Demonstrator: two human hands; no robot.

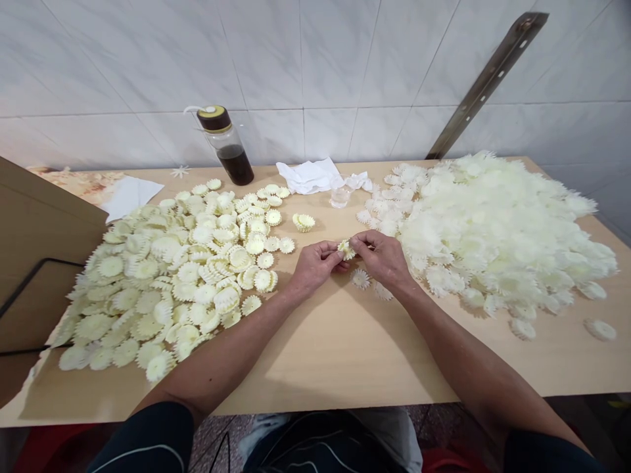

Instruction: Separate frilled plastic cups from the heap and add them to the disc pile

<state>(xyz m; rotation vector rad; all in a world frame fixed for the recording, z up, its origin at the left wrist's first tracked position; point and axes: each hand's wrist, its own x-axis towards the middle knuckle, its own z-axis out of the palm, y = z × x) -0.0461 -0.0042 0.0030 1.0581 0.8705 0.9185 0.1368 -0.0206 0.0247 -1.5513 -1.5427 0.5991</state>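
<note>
Between both hands, above the middle of the table, is a small pale yellow artificial flower piece (346,249) with a toothed edge. My left hand (318,264) pinches it from the left side. From the right, my right hand (382,257) has thumb and fingers closed on its other edge. Below the right hand, loose whitish petal discs (360,279) lie on the wood. A big heap of cupped, pale yellow flower pieces (197,269) spreads to the left. To the right rises a pile of flatter, translucent petal discs (497,230).
Against the tiled wall stands a bottle of dark liquid (227,144). White tissue (308,176) and a small clear cup (340,197) sit at the back. A few stacked flower cups (303,223) are near the middle. A cardboard box (39,263) borders the left; a metal bracket (486,85) leans behind.
</note>
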